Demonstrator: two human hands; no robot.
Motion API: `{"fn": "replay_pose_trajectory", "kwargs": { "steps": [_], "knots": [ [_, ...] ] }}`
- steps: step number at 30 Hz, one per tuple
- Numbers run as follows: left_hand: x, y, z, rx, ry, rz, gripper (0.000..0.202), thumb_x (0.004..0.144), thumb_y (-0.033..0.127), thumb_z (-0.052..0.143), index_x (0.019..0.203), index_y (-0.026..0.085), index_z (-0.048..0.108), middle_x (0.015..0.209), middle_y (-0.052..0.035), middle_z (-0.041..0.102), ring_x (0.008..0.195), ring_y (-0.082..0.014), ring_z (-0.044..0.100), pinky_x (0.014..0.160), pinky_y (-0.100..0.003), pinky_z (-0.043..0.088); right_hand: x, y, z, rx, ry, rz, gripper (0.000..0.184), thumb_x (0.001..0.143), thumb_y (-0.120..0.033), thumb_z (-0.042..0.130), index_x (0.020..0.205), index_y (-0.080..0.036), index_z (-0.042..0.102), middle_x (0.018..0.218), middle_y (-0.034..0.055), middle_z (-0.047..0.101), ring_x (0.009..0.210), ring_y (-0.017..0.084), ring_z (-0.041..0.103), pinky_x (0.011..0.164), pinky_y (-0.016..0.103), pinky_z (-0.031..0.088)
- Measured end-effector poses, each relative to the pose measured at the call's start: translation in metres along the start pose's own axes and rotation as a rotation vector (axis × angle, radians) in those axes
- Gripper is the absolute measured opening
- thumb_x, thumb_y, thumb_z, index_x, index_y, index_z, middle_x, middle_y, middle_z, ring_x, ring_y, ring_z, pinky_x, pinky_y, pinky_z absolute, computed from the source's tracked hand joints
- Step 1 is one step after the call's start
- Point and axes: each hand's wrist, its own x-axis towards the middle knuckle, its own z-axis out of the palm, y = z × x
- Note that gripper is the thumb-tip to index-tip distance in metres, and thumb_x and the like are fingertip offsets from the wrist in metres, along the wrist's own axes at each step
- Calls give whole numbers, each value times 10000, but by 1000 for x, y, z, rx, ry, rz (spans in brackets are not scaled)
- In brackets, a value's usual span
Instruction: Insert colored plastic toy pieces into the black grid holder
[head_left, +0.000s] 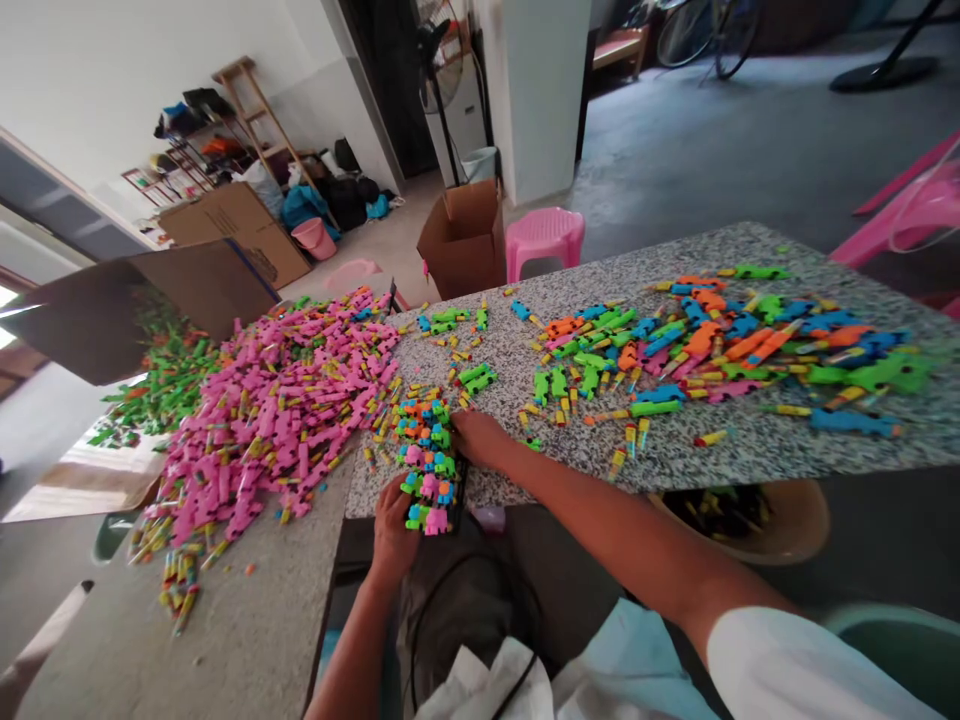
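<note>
A block of small green, blue, pink and orange plastic toy pieces, lined up in rows, sits at the near edge of the speckled table, partly over a dark base. My left hand is closed around its lower left side, fingers partly hidden by the pieces. From the right, my right hand grips the upper right side; its fingertips are hard to see. Loose yellow-and-red tubes lie just left of the block. A pair of green car-shaped pieces rests a little beyond my right hand.
Pink toy pieces are heaped on the left, with green ones behind. Mixed-colour toys spread over the speckled table at right. A basin stands under its edge. Beyond are a cardboard box and pink stool.
</note>
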Motion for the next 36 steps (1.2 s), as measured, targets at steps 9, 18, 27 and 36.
{"fn": "replay_pose_trajectory", "kwargs": {
  "steps": [9, 18, 27, 36],
  "knots": [
    [0, 4, -1, -7, -11, 15, 274, 929, 191, 607, 1162, 233, 745, 1336, -110, 681, 1305, -300, 582, 1083, -500, 512, -2, -4, 12, 8, 70, 33, 271, 1027, -298, 501, 1100, -158, 721, 1107, 150, 778, 1041, 264, 732, 856, 308, 487],
    [-1, 0, 1, 6, -27, 19, 258, 961, 260, 612, 1182, 226, 739, 1377, -119, 661, 1344, -311, 565, 1124, -520, 482, 1, -5, 7, 16, 28, 25, 260, 1008, -276, 538, 1087, -151, 752, 1106, 144, 783, 1026, 241, 728, 829, 273, 465],
    [-3, 0, 3, 8, -9, 22, 268, 923, 221, 611, 1153, 226, 748, 1369, -118, 667, 1327, -312, 579, 1109, -520, 498, 9, -1, 5, -16, -66, -17, 253, 960, -240, 578, 1026, -144, 802, 1062, 158, 793, 975, 248, 730, 812, 276, 472],
    [-6, -7, 7, -1, 40, 41, 282, 908, 246, 611, 1154, 235, 750, 1364, -119, 679, 1303, -317, 601, 1073, -529, 531, 11, -4, 12, -15, -81, -90, 285, 900, -186, 611, 1096, -137, 812, 1128, 169, 788, 1043, 275, 732, 861, 285, 513]
  ]
}}
